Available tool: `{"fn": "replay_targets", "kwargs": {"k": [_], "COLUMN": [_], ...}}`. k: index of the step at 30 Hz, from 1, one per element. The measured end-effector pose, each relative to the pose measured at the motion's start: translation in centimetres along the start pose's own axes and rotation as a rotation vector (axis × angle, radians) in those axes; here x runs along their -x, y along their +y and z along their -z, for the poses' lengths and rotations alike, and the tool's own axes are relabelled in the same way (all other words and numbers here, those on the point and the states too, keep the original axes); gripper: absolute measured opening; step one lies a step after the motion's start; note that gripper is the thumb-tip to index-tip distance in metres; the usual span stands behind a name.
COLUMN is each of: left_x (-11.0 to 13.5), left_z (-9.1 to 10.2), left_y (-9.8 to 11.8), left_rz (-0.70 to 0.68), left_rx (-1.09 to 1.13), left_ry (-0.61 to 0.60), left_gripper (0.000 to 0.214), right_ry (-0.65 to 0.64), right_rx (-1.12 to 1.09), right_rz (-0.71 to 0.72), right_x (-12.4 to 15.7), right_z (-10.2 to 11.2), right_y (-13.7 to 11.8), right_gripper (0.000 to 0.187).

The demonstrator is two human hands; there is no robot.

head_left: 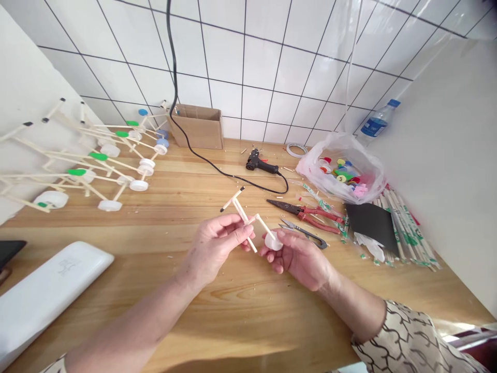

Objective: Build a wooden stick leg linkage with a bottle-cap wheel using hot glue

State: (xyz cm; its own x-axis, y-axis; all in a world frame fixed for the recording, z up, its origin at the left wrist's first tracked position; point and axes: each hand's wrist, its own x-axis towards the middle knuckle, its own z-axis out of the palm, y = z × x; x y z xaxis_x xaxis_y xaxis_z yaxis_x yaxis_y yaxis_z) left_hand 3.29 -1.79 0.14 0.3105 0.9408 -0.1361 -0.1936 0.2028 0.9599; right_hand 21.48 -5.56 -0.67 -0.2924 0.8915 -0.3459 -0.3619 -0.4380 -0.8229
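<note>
My left hand [221,241] pinches a small frame of wooden sticks [241,210] in the middle of the view, above the table. A crosspiece with black ends tops the frame, and a side stick runs from it down to the right. At that stick's lower end is a white bottle cap [273,241], which the fingers of my right hand [297,254] grip by its edge. Stick and cap appear to touch; whether they are fixed together I cannot tell. Part of the frame is hidden behind my left thumb.
Several stick frames with white caps [110,205] stand at the left. A black glue gun [262,163], red-handled pliers [306,213] and snips [305,232] lie beyond my hands. At the right are a plastic bag [373,173] of coloured caps and wrapped chopsticks [411,228]. A white case [58,290] lies front left.
</note>
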Motion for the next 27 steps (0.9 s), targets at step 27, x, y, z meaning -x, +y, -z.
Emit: {"fn": "replay_targets", "kwargs": {"k": [27], "left_x": [0.5], "left_z": [-1.2], "left_y": [-1.8], "left_rz": [0.068], "left_rx": [-0.081], "left_ry": [-0.006], "left_gripper": [0.021], "right_ry": [0.327], "right_rx": [1.484], "right_rz": [0.798], "right_x": [0.6], "right_z": [-1.1], "right_y": [1.5], "right_gripper": [0.060]}}
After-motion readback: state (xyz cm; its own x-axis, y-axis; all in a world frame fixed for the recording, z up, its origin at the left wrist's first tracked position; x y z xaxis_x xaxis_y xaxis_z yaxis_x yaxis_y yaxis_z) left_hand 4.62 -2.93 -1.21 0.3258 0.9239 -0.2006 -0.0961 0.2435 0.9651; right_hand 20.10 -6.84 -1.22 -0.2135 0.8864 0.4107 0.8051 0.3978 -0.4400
